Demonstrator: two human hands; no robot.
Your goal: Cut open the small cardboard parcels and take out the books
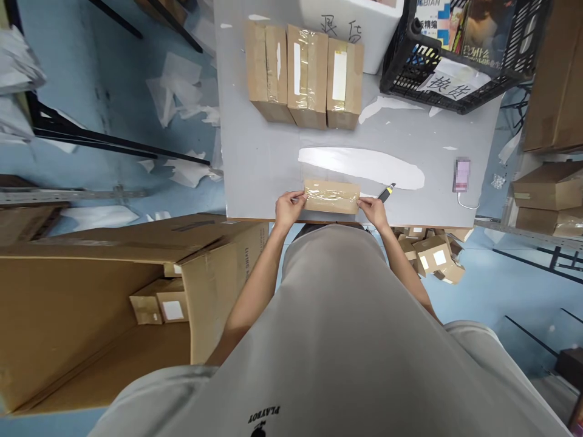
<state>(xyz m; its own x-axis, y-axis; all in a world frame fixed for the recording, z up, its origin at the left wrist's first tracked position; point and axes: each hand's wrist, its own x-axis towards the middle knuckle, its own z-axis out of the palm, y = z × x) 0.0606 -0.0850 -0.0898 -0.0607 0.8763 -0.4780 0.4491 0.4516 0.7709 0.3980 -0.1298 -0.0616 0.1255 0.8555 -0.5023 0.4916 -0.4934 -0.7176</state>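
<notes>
A small brown cardboard box [332,196] with shiny clear tape across its top lies at the table's near edge. My left hand [289,208] pinches its left end between thumb and fingers. At the opposite end, my right hand [373,210] has its fingers closed on the box's right edge. Just beyond my right hand lies a utility knife [387,193] with a black and yellow handle. Behind the box stretches a long white patch [364,165] on the grey tabletop.
Three taped cartons [307,76] stand in a row at the back of the table [259,176]. A black crate [432,79] of books is at back right, beside a white bin [378,36]. A phone [461,175] with a cable lies right. A large open carton [223,285] stands at left.
</notes>
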